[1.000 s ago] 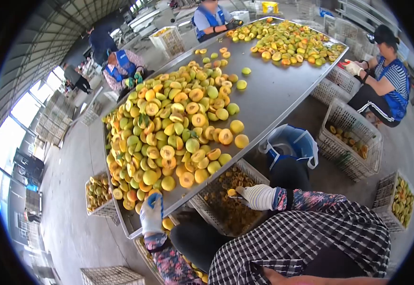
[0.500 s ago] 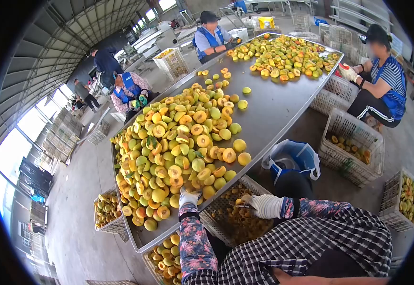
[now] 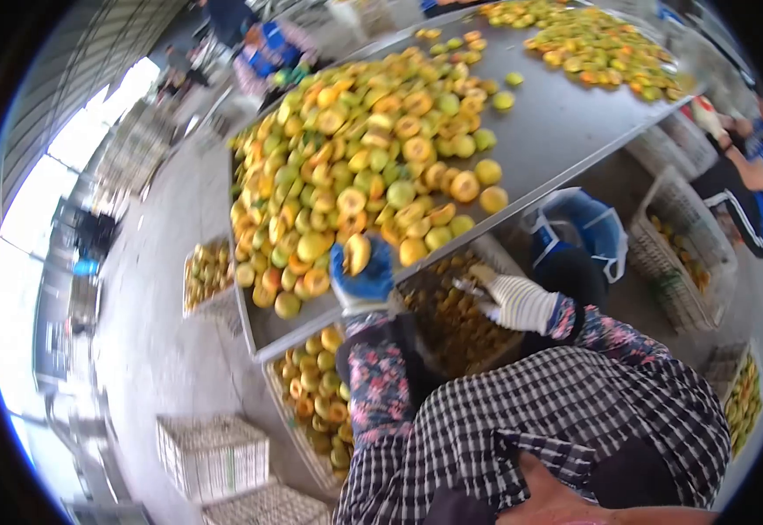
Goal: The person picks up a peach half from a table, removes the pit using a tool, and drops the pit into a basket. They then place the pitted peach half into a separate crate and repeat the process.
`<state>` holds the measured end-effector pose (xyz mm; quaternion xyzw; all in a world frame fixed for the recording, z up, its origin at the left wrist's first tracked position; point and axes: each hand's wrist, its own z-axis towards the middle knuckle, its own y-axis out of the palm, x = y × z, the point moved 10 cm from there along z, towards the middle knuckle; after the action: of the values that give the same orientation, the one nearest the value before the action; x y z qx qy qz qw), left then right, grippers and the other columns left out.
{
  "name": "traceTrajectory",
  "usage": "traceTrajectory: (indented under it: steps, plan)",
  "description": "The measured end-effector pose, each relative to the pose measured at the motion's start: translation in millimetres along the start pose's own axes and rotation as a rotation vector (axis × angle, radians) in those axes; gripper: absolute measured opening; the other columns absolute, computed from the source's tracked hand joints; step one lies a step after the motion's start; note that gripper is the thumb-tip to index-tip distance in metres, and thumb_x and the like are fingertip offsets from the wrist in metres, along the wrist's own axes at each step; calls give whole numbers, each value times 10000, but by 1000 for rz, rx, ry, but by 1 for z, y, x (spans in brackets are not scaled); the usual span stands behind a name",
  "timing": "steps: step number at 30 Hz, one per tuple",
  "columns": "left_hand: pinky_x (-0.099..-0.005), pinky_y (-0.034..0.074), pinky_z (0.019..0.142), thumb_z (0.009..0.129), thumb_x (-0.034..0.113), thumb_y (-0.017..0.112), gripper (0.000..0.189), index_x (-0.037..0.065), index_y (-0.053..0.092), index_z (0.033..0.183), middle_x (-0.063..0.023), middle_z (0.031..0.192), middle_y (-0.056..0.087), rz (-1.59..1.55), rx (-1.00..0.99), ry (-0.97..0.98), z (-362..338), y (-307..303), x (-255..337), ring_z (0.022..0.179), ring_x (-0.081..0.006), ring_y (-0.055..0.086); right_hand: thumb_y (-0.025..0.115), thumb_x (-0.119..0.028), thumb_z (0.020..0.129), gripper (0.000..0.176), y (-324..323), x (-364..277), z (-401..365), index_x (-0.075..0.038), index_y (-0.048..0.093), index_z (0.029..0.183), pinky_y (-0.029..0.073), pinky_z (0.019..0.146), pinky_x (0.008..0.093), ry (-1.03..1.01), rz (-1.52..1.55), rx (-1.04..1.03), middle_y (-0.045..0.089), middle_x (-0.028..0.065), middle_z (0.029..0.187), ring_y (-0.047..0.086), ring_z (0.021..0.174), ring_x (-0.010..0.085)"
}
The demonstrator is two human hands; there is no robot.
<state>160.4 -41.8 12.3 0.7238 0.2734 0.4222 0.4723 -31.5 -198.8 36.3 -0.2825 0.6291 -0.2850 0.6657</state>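
Observation:
My left hand (image 3: 376, 278), in a glove with a blue palm, is turned palm up at the near edge of the fruit pile. A cut yellow peach (image 3: 357, 255) sits in its fingers. My right hand (image 3: 521, 304), in a white striped glove, is closed around a small metal tool (image 3: 467, 286) whose exact kind is blurred. It hovers over a crate of brown pits and scraps (image 3: 451, 337) below the table edge. Beside my left hand rises a large heap of yellow-green peaches (image 3: 346, 175), many of them halved, on the metal table (image 3: 543, 136).
A crate of peaches (image 3: 316, 385) stands under the left corner, another (image 3: 209, 273) beyond it. To the right are a blue-and-white bucket (image 3: 578, 229) and a plastic crate (image 3: 675, 254). A second peach pile (image 3: 596, 52) lies at the far end. Co-workers sit around the table.
My left hand has turned from reaching palm down into the pile to palm up with a cut peach. My right hand stays over the crate. The view has tilted downward.

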Motion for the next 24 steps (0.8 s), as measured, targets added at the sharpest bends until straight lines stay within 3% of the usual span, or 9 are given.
traceTrajectory:
  steps: [2, 3, 8, 14, 18, 22, 24]
  plan:
    - [-387, 582, 813, 898, 400, 639, 442, 28, 574, 1127, -157, 1087, 636, -130, -26, -46, 8, -4, -21, 1010, -307, 631, 616, -156, 895, 357, 4, -2, 7, -22, 473, 1194, 510, 727, 423, -63, 107, 68, 625, 220, 875, 635, 824, 397]
    - [-410, 581, 816, 898, 421, 638, 466, 35, 565, 1149, -161, 1097, 629, -91, -14, -54, 0, 0, -31, 1016, -326, 622, 621, -148, 906, 276, 0, -6, 10, -21, 500, 1120, 505, 717, 411, -68, 97, 106, 624, 209, 868, 630, 824, 388]
    - [-529, 511, 919, 924, 568, 542, 574, 54, 543, 1179, -140, 1097, 624, 56, -35, -41, -22, 21, -69, 1016, -370, 611, 608, -174, 915, 244, -33, -42, 23, -16, 512, 1074, 501, 674, 445, -228, 70, 323, 638, 212, 867, 624, 774, 411]
    - [-521, 488, 943, 966, 499, 511, 473, 47, 582, 1085, -133, 1068, 634, 49, -100, -52, -29, 33, -86, 1004, -354, 621, 604, -204, 906, 316, -24, -51, 32, -41, 470, 1141, 507, 594, 481, -192, -182, 308, 648, 190, 813, 634, 701, 408]
    - [-495, 496, 937, 970, 437, 537, 383, 63, 593, 1032, -106, 1038, 634, 37, -52, -35, -29, 21, -90, 966, -313, 625, 597, -216, 883, 359, -2, -39, 32, 16, 455, 1117, 509, 571, 473, -125, -303, 184, 638, 182, 724, 634, 659, 393]
    - [-473, 511, 926, 985, 394, 530, 339, 63, 578, 1040, -98, 1021, 626, -21, -68, -27, -35, 26, -94, 960, -293, 615, 600, -209, 871, 361, 11, -35, 31, 25, 466, 1111, 516, 585, 469, -124, -246, 108, 653, 192, 783, 649, 685, 384]
    - [-471, 512, 931, 994, 378, 517, 330, 58, 572, 1050, -103, 1031, 626, 93, -78, 21, -38, 28, -91, 977, -295, 617, 594, -222, 896, 338, 9, -34, 30, 19, 479, 1103, 516, 614, 457, -100, -190, 93, 655, 200, 822, 652, 723, 384]
